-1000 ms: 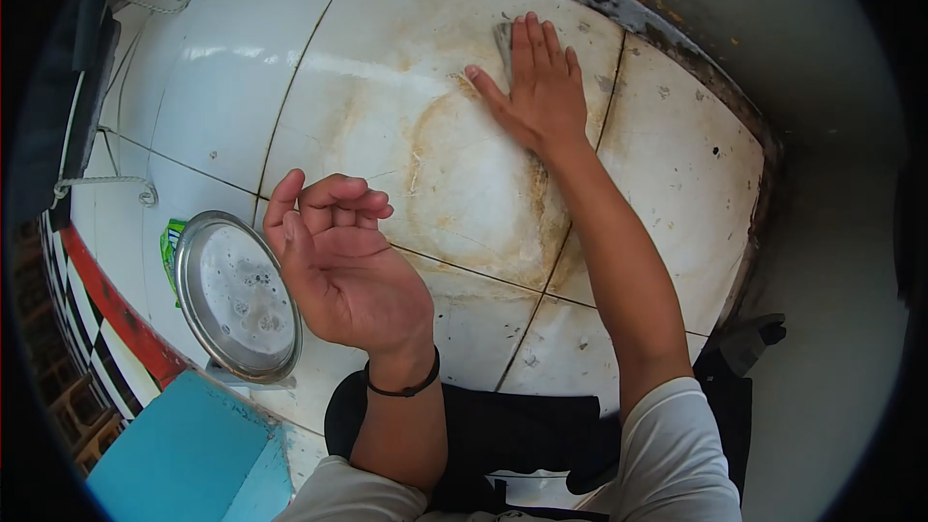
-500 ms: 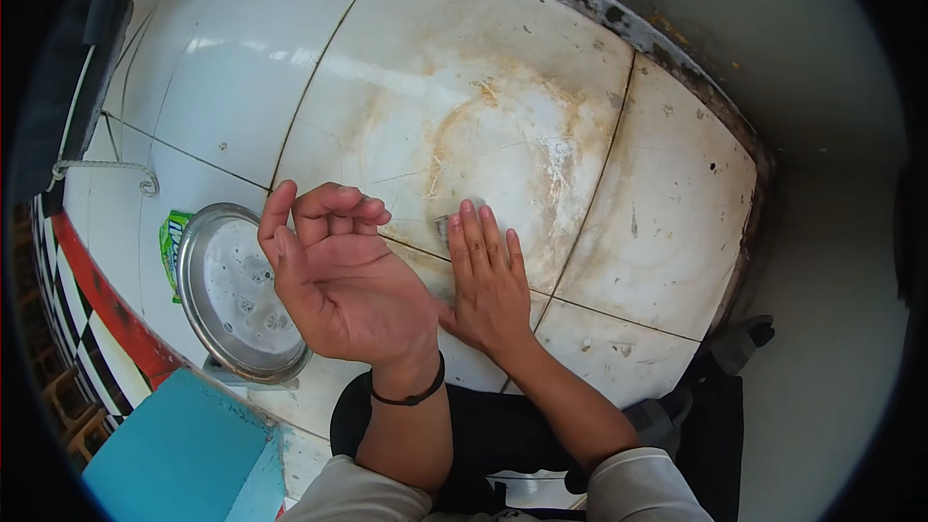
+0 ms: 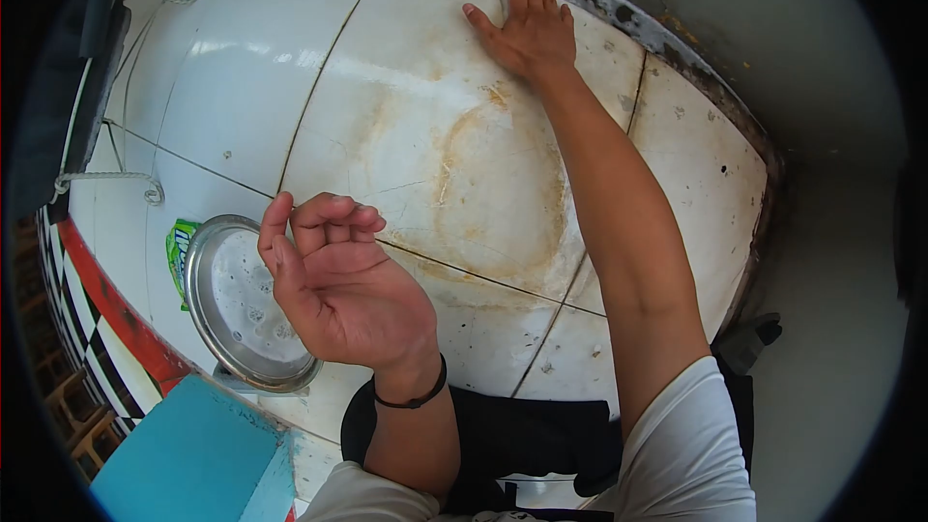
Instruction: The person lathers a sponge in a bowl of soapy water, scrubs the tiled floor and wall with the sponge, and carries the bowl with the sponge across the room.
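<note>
My right hand (image 3: 537, 34) lies flat on the white tiles (image 3: 435, 29) near the far edge, arm stretched out, thumb apart from the fingers. A small greyish pad-like thing, mostly hidden, shows beside its fingertips; its kind is unclear. Palm up, my left hand (image 3: 353, 295) hovers with loosely curled fingers and nothing in it, a dark band around its wrist. Just left of it, partly covered by it, stands a round metal bowl (image 3: 200, 304) of foamy, whitish liquid. A brownish ring-shaped stain (image 3: 454, 150) marks the tile between the hands.
A green packet (image 3: 178, 256) lies against the bowl's left side. White cord (image 3: 106, 175) hangs at the left edge. A turquoise block (image 3: 184, 445) stands at the lower left. The grey wall (image 3: 812, 68) borders the tiles on the right, with a dirty, whitish seam along its foot.
My right hand has slid from the near part of the stained tile up to the far edge by the wall, the greyish thing moving with it. My left hand stays nearly in place.
</note>
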A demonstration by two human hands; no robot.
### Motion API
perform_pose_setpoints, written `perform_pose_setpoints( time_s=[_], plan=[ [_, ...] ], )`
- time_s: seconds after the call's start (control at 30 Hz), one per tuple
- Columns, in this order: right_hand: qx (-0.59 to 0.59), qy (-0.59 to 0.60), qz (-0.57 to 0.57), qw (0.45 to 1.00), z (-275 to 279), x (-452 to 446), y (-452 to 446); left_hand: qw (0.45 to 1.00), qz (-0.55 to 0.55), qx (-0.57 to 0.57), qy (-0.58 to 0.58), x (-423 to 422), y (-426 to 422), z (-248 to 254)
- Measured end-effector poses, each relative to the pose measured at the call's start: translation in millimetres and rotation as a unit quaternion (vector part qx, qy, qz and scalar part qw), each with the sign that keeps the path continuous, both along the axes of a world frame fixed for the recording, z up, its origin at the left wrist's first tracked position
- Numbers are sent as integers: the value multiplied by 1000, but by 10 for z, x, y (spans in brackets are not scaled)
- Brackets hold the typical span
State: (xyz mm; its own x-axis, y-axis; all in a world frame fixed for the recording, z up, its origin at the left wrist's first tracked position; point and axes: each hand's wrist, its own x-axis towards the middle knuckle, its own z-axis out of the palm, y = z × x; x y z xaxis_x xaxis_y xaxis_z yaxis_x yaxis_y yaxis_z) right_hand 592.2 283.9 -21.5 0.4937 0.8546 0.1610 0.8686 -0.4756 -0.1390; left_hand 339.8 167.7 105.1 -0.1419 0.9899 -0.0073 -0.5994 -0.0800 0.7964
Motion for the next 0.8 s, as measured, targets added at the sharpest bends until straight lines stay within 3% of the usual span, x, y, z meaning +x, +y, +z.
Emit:
perform_pose_setpoints(
  time_s=[0.1,0.23,0.33,0.4,0.5,0.63,0.8],
  plan=[
    [14,8,21,1000,43,-318,-421,1000,5,-5,5,13,12,-4],
    [-12,92,66,994,318,-1233,-1616,998,50,-39,-4,61,16,58],
    [-88,168,111,976,459,-1905,-2509,1000,-11,6,-22,-57,-43,0],
    [-110,184,120,969,472,-2042,-2636,1000,-10,4,-29,-40,-91,44],
    [-78,175,136,972,470,-1958,-2375,999,-22,6,-26,8,-139,57],
    [3,139,166,976,294,-1505,-1372,1000,-11,6,-15,32,-110,38],
    [30,15,57,998,-37,-438,165,999,35,-5,6,-8,-8,35]
  ],
)
